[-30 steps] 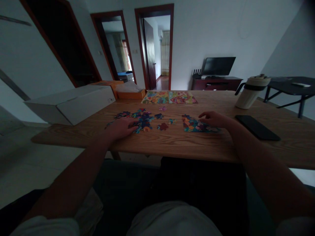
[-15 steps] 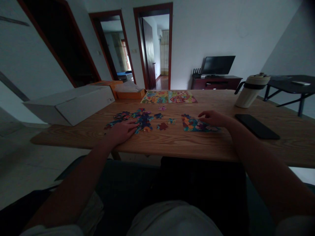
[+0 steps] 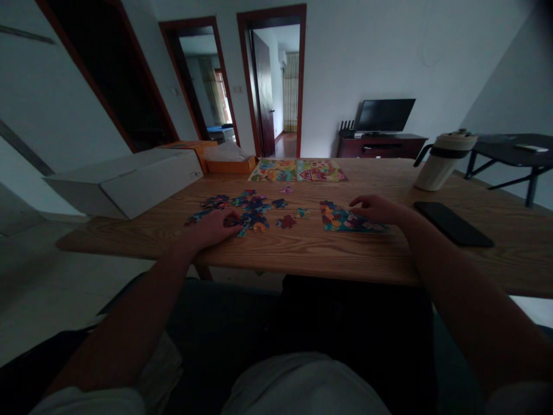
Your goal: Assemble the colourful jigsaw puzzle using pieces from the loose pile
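Note:
My left hand (image 3: 215,227) is at the near edge of a heap of loose jigsaw puzzle pieces (image 3: 253,202). Its fingers and thumb curl together round a dark puzzle piece (image 3: 232,220), which is mostly hidden by them. On the right, my right hand (image 3: 372,207) rests over a joined section of puzzle (image 3: 334,218) with a colourful picture, covering its upper right part; the fingers are loosely bent and apart, holding nothing. Between the hands lie a reddish-brown piece (image 3: 286,222), a light blue piece (image 3: 303,213) and a dark piece (image 3: 280,203). Farther back is a pink piece (image 3: 286,189).
Two bright picture sheets (image 3: 298,171) lie at the table's far side. A long white box (image 3: 129,178) and an orange box (image 3: 231,166) with clear plastic stand at the left. On the right are a black phone-like slab (image 3: 453,223) and a cream tumbler (image 3: 443,161).
My left hand's fingers have gone from stretched flat over the pieces to curled in, and the hand has drawn slightly back. My right hand has stayed on the joined section.

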{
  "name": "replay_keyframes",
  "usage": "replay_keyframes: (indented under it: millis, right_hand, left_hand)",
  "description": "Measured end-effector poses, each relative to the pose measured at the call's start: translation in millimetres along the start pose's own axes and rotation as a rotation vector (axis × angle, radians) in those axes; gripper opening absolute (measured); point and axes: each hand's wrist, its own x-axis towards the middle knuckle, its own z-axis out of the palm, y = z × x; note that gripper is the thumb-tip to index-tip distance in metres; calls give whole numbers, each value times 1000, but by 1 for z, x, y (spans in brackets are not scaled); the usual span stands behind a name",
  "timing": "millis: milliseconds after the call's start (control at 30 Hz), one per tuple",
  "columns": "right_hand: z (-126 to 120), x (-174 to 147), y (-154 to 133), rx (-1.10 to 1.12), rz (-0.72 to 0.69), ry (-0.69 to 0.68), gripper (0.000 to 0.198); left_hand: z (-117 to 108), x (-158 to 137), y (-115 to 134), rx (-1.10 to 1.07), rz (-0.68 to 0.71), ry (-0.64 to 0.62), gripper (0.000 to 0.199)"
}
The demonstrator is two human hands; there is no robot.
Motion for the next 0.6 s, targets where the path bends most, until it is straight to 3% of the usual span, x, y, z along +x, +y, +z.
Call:
replay_keyframes:
  millis: [133,267,433,600]
  right_hand:
    - [-1,-2,-3,-8,-7,4,34]
    - [-2,-3,-5,-9,22,3,36]
    - [-2,-3,-6,-3,31,-11,37]
    - [0,-1,-3,-13,12,1,36]
  left_hand:
    - [-3,3,2,-106,-36,-9,34]
    - [-4,3,5,-76,-14,21,33]
    - [-11,-5,3,104,-70,176,38]
    - [-25,-14,-17,162,-163,355,44]
